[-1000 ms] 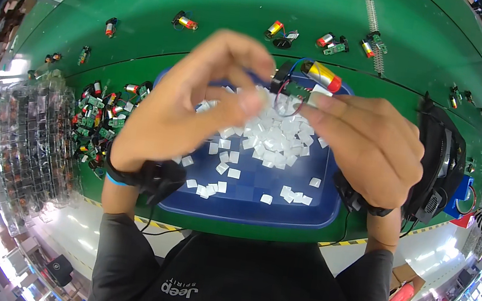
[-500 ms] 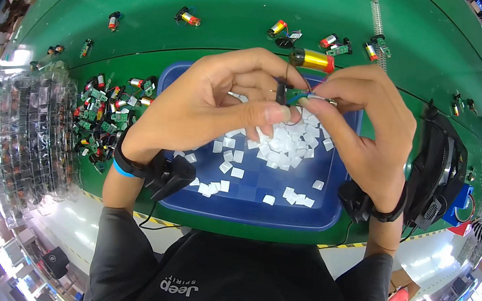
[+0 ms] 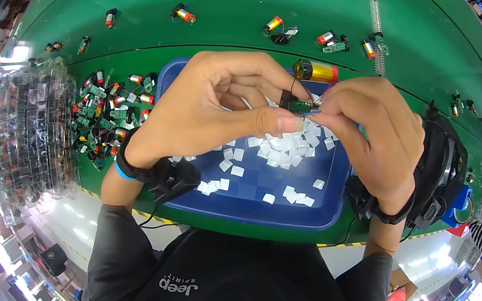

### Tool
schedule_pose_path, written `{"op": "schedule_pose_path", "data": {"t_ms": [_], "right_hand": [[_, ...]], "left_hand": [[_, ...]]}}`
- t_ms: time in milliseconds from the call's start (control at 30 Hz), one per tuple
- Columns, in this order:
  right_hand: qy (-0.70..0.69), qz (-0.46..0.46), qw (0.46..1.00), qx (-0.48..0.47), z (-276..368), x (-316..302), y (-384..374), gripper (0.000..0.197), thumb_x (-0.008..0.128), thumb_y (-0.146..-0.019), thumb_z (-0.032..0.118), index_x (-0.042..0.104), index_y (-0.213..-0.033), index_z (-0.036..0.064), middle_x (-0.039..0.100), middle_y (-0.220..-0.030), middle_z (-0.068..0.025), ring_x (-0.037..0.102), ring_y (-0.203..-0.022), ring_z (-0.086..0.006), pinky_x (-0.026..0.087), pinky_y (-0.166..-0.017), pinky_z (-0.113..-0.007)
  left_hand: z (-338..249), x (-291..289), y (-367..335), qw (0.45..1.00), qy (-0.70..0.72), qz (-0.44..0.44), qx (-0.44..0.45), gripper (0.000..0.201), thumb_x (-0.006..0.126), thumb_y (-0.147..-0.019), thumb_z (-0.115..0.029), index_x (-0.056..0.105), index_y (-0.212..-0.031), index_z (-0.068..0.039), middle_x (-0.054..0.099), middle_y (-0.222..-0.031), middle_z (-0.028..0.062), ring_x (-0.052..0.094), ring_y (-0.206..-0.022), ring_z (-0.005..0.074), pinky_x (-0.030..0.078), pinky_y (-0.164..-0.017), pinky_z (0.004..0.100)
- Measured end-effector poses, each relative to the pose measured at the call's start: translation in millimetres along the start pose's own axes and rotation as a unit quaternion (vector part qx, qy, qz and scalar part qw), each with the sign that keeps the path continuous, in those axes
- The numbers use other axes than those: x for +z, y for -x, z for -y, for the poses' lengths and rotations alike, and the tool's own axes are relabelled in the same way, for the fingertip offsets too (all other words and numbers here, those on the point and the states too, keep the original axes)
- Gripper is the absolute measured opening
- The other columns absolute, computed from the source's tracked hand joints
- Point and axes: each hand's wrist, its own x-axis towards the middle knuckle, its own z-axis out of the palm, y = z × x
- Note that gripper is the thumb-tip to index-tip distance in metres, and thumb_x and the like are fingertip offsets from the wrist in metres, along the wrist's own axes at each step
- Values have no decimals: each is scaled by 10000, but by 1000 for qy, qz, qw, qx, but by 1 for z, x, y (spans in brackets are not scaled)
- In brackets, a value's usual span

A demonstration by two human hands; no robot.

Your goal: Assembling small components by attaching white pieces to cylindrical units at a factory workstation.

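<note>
Over a blue tray (image 3: 245, 211), both my hands work on one small green circuit board (image 3: 300, 106) with a black part at its left end. My left hand (image 3: 223, 102) grips the board's left side between thumb and fingers. At the right end, my right hand (image 3: 372, 128) pinches the board or its wires; its fingertips hide which. A yellow and red cylindrical battery (image 3: 318, 72) with a dark end sits just beyond the fingers, joined to the board by thin wires. Many small white square pads (image 3: 283, 150) lie in the tray below, heaped in the middle and scattered nearer me.
Left of the tray is a pile of boards with batteries (image 3: 106, 111), beside stacked clear plastic trays (image 3: 30, 135). More battery units (image 3: 185, 15) lie spaced along the green surface (image 3: 230, 3) beyond. A black bag (image 3: 442, 171) stands at the right.
Both hands have shifted slightly right and nearer me, with the board and battery. The board has tilted, showing more green. The spaced units beyond have moved slightly left.
</note>
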Motion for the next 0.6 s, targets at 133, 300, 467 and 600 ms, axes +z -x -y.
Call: {"op": "schedule_pose_path", "data": {"t_ms": [133,300,467,600], "right_hand": [[6,9,1000,6,-1,1,0,257,814,-687,21,648,-883,25,682,-834,-89,669,-748,-239,534,-623,-299],[24,9,998,51,3,-2,0,265,808,-712,14,633,-911,27,684,-909,-100,659,-755,-241,529,-619,-294],[-22,2,997,70,-1,6,0,272,792,-734,-7,622,-944,23,675,-951,-113,649,-760,-249,524,-616,-302],[-4,25,998,60,0,8,4,266,765,-750,-41,617,-962,20,662,-981,-124,645,-808,-251,525,-651,-310]], "left_hand": [[-1,0,2,1000,8,-28,-7,265,765,-863,-80,660,-1081,28,653,-850,53,676,-713,89,511,-617,199],[1,-11,-3,999,4,-52,-8,277,776,-853,-89,665,-1076,33,642,-890,67,674,-697,94,530,-618,207],[-1,-8,-2,999,-12,-50,-17,295,786,-845,-99,665,-1080,34,636,-885,65,673,-684,96,528,-610,210],[-3,-11,-2,997,-70,-2,-8,287,704,-890,-34,609,-1141,68,703,-876,120,690,-721,134,560,-650,248]]}}
